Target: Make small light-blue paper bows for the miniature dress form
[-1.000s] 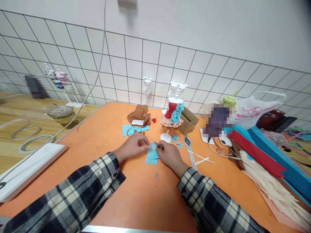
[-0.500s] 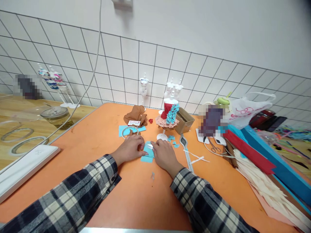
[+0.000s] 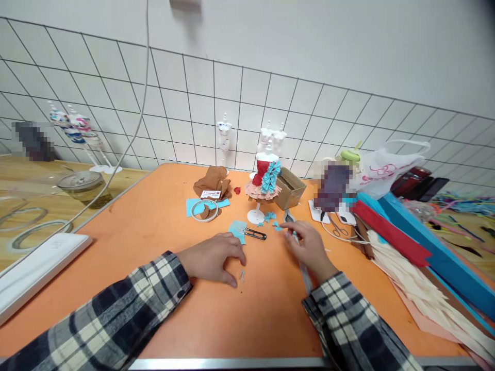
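- Now, snips (image 3: pixel 257 234) lie mid-frame, long axis roughly left-right.
- Left hand (image 3: pixel 212 258), left of centre: thumb and fingers apart, nothing held.
- Right hand (image 3: pixel 307 246), nearer the mid-frame bows (image 3: pixel 269 217) just up-left: cannot tell if it pinches one.

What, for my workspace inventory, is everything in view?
Dressed mannequin: 1, red and blue, centre
White mannequins: 3, white, rear centre
Patterned mannequins: 2, multicoloured, left
Thread snips: 1, black-handled, centre
Sheets: 2 visible, light blue, centre
Tape-like rings: 3, white, centre, left
Small bows: several, blue, centre
Fabric heap: 1, brown, centre
Cardboard box: 1, brown, centre
Zipper-like strip: 1, grey, right
Scissors: 1, colour unclear, right
Plastic bag: 1, white, right
Fabric strips: many, red, blue, cream, right
Lidded jar: 1, transparent, left
Oblong case: 1, white, left
Hanging cable: 1, white, left
Tables: 2, orange, tan, centre, left
Left hand: 1, plaid-sleeved, left of snips
Right hand: 1, plaid-sleeved, right of snips
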The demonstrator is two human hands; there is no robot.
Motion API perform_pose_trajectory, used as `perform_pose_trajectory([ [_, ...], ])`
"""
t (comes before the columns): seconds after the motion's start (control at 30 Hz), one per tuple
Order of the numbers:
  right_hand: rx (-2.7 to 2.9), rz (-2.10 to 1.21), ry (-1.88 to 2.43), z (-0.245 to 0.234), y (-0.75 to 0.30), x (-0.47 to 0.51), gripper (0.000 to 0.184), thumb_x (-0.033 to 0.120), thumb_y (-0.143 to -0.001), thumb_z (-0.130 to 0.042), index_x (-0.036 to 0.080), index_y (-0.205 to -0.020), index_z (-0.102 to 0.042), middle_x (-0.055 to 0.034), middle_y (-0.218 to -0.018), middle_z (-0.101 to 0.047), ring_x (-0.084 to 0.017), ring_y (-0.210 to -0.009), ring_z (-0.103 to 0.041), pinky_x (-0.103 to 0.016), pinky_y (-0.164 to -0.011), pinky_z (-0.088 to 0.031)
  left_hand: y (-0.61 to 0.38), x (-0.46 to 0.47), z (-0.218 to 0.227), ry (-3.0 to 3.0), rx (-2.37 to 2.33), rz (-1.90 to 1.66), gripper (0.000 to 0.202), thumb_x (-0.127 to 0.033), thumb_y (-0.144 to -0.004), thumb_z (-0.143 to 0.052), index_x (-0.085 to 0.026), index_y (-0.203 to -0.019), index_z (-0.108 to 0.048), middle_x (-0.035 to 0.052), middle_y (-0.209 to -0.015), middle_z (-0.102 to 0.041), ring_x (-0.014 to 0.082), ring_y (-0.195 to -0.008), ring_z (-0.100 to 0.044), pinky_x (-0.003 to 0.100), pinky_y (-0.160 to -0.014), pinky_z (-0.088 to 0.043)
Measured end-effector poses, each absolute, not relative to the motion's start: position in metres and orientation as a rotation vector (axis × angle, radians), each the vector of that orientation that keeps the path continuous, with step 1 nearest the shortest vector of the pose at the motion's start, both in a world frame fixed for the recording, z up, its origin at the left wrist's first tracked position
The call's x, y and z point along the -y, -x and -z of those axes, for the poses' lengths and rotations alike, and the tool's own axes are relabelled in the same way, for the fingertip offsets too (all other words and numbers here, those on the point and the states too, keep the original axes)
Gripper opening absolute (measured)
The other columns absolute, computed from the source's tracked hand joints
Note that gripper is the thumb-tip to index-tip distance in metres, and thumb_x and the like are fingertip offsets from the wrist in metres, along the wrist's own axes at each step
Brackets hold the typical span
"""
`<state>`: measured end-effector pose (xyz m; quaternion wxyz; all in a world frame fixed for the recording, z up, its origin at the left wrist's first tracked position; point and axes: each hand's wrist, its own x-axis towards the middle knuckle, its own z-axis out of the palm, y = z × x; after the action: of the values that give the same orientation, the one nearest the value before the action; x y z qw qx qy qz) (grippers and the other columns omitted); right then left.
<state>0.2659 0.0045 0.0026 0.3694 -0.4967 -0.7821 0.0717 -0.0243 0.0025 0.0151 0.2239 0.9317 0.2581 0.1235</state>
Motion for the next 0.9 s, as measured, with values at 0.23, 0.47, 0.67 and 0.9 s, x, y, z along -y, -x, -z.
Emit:
perform_pose_trajectory([
  [0.23,2.326,-0.697,1.152,0.003,-0.221,0.017,0.018,0.028,-0.081,-0.062,0.022,-0.093,-0.074,0.0005,-0.069,-0.068,-0.012,-0.06,-0.058,-0.024,-0.06,-0.044,0.012,0.002,-0.009,-2.556,-0.726,-0.364,0.008,-0.032,-0.079,-0.071,-0.024,-0.078,-0.072,0.0009,-0.076,-0.067,0.0178,-0.083,-0.059,0.031,-0.083,-0.04],
  [0.47,2.148,-0.827,1.149,0.0,-0.212,0.024,0.028,0.023,-0.08,-0.061,0.021,-0.107,-0.07,-0.0006,-0.08,-0.073,-0.012,-0.058,-0.061,-0.022,-0.059,-0.049,0.001,0.001,0.002,-2.384,-0.98,-0.745,0.017,-0.033,-0.088,-0.06,-0.022,-0.08,-0.07,0.0035,-0.081,-0.066,0.0183,-0.083,-0.058,0.031,-0.077,-0.044],
  [0.67,1.94,-0.757,1.16,-0.002,-0.2,0.026,0.018,0.025,-0.084,-0.061,0.025,-0.096,-0.073,-0.0011,-0.09,-0.076,-0.016,-0.078,-0.069,-0.025,-0.073,-0.052,-0.009,0.001,0.009,-2.14,-1.083,-0.948,0.02,-0.035,-0.086,-0.06,-0.02,-0.075,-0.065,0.0035,-0.079,-0.064,0.0189,-0.083,-0.056,0.032,-0.077,-0.044],
  [0.9,1.832,-0.642,1.204,-0.013,-0.191,0.045,0.015,0.024,-0.085,-0.056,0.024,-0.085,-0.071,-0.0012,-0.08,-0.074,-0.016,-0.071,-0.068,-0.025,-0.063,-0.05,-0.019,0.016,-0.001,-1.781,-0.911,-1.042,0.039,-0.052,-0.089,-0.05,-0.017,-0.073,-0.059,0.0042,-0.079,-0.061,0.0177,-0.079,-0.056,0.031,-0.076,-0.046],
])
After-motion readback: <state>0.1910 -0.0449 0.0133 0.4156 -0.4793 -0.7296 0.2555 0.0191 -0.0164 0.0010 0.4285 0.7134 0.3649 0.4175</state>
